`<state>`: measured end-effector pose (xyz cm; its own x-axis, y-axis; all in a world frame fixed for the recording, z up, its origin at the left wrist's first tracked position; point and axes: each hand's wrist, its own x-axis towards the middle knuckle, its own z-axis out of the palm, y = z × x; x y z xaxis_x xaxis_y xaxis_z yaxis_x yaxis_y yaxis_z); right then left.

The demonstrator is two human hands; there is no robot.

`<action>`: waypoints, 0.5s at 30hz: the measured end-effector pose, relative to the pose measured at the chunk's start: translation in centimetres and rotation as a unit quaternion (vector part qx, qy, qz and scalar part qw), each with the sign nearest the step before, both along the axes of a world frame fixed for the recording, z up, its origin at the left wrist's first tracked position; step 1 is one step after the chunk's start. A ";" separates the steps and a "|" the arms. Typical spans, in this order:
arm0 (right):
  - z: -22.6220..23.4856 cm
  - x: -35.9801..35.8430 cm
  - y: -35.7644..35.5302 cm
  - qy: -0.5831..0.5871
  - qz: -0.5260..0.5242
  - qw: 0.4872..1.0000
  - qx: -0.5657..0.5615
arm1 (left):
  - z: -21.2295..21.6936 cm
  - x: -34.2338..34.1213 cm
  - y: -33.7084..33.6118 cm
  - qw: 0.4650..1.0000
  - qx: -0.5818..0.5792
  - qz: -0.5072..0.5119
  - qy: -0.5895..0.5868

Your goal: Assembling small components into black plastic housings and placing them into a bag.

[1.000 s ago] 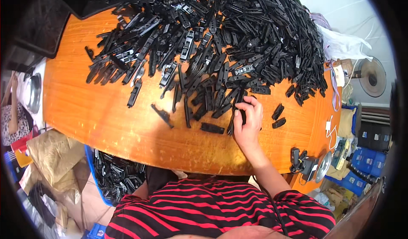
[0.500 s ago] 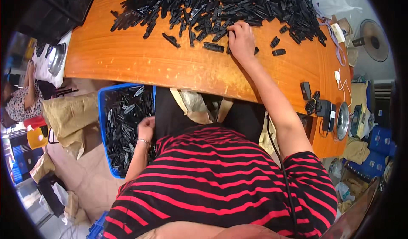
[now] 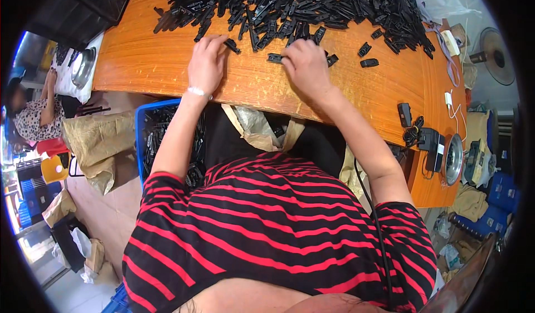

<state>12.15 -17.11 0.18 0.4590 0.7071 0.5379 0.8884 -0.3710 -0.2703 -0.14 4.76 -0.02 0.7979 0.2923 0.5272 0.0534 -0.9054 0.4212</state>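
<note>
My left hand [image 3: 207, 65] is over the table near its front edge, fingers bent and thumb apart. Its fingertips reach the near end of a small, long black plastic part [image 3: 233, 46] lying on the wood. To the right, my right hand [image 3: 307, 71] is closed, thumb and fingers around the right end of another black plastic part [image 3: 275, 58]. More loose parts lie by its fingers, one black part [image 3: 332, 60] partly behind the hand. Beyond both hands spreads a large heap of similar black parts [image 3: 312, 1].
A blue crate [image 3: 139, 140] full of black parts stands below the table's left front edge. Single black parts [image 3: 369, 63] lie right of my hand. A black adapter [image 3: 429, 140] with cables and a metal bowl [image 3: 454, 151] sit at right. Another person [image 3: 39, 112] sits far left.
My left hand has risen from beside the blue crate to the tabletop, by a loose part. My right hand has drawn back slightly from the heap and shifted left onto a part.
</note>
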 end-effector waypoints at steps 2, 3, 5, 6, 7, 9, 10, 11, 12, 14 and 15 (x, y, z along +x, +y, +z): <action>-1.4 -0.4 0.2 -0.015 -0.007 1.000 -0.006 | -1.0 1.9 0.8 0.999 0.028 -0.019 0.000; -1.9 -0.5 0.2 -0.019 -0.010 1.000 -0.006 | -1.3 2.2 1.0 0.998 0.057 -0.036 0.002; -2.3 -0.6 0.1 -0.032 -0.015 0.999 -0.015 | -1.6 2.3 1.4 0.998 0.055 -0.029 0.030; -2.3 -0.7 0.2 -0.031 -0.014 0.999 -0.016 | -1.4 2.1 1.4 0.996 0.054 -0.021 0.061; -2.3 -1.0 0.4 -0.028 -0.012 0.999 -0.023 | -1.4 1.9 1.4 0.996 0.053 -0.021 0.062; -2.3 -1.6 0.9 -0.025 -0.010 0.999 -0.030 | -1.3 1.4 1.4 0.996 0.060 -0.007 0.073; -2.4 -1.9 1.2 -0.019 0.009 1.000 -0.023 | -1.3 1.1 1.3 0.996 0.058 -0.006 0.074; -2.3 -2.4 1.4 -0.012 0.026 0.999 -0.015 | -1.2 0.7 1.0 0.996 0.044 -0.008 0.081; -2.3 -2.6 1.6 -0.009 0.026 0.999 -0.017 | -1.2 0.4 0.9 0.996 0.030 -0.009 0.089; -1.9 -2.8 2.1 0.029 0.038 0.999 0.021 | -1.1 0.1 0.7 0.996 -0.037 -0.010 0.082; -1.2 -2.8 2.2 0.026 0.023 0.999 0.032 | -1.0 -0.1 0.5 0.992 -0.103 -0.012 0.073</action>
